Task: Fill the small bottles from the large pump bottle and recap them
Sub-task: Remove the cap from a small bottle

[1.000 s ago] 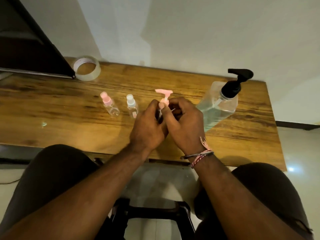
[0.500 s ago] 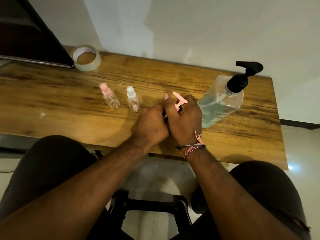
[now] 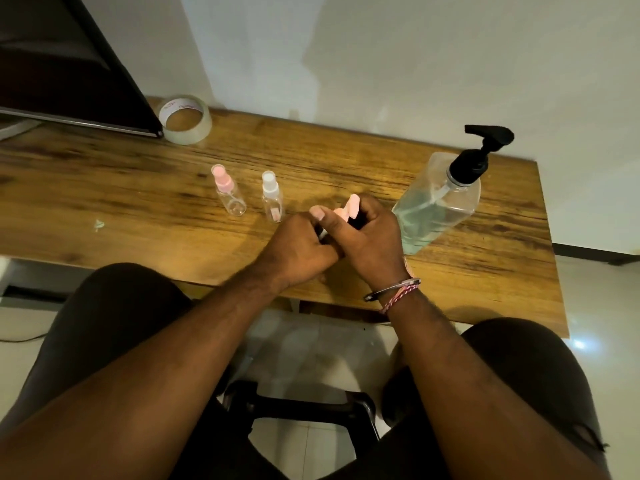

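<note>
My left hand (image 3: 298, 249) and my right hand (image 3: 367, 237) are pressed together over the table's middle. My right hand grips a small pink pump cap (image 3: 349, 207) that pokes out above its fingers. My left hand is closed around a small bottle that is almost wholly hidden. Two small clear bottles stand to the left: one with a pink spray cap (image 3: 228, 192), one with a white cap (image 3: 272, 197). The large clear pump bottle (image 3: 440, 202) with a black pump head stands to the right, about half full.
The wooden table (image 3: 138, 202) ends against a white wall. A roll of clear tape (image 3: 185, 119) lies at the back left beside a dark monitor (image 3: 69, 71). My knees and a black stool (image 3: 301, 407) are below the front edge.
Both hands have sunk lower toward the table, and the pink pump cap has tilted over to the right and dropped deeper into my right hand. The other bottles have not moved.
</note>
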Demonstrator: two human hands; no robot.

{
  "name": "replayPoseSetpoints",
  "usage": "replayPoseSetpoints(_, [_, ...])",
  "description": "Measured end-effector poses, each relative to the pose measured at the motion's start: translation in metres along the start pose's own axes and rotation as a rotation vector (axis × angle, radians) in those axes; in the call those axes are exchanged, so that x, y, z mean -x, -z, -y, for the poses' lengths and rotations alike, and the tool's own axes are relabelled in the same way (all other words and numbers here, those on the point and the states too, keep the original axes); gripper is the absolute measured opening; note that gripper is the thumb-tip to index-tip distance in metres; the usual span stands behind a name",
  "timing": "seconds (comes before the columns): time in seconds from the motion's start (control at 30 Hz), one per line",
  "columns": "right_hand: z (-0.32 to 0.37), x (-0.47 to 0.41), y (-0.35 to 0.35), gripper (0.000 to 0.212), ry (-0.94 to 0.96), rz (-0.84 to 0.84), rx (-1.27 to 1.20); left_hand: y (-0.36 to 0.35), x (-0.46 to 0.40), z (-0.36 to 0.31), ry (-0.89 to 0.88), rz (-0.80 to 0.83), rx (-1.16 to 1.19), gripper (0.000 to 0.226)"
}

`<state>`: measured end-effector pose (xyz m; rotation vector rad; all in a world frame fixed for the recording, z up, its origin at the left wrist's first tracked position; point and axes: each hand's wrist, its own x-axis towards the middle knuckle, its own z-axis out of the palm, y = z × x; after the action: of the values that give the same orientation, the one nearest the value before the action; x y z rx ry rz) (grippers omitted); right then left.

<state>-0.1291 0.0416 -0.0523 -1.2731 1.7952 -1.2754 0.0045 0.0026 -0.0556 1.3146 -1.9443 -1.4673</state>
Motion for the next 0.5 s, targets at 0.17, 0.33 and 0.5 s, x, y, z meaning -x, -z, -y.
replayPoseSetpoints(0.17, [0.007, 0.010, -0.003, 0.030, -0.180, 0.009, -0.341, -0.002, 0.001, 0.002, -0.024, -0.063, 0.028, 0.028])
replayPoseSetpoints(0.33, [0.006, 0.013, -0.008, 0.036, -0.279, 0.172, -0.618, -0.004, 0.001, 0.007, -0.008, -0.103, 0.052, 0.009])
replayPoseSetpoints(0.5, [0.007, 0.018, -0.017, 0.046, -0.325, -0.088, -0.514, -0.005, 0.001, 0.008, 0.027, -0.103, 0.025, 0.019])
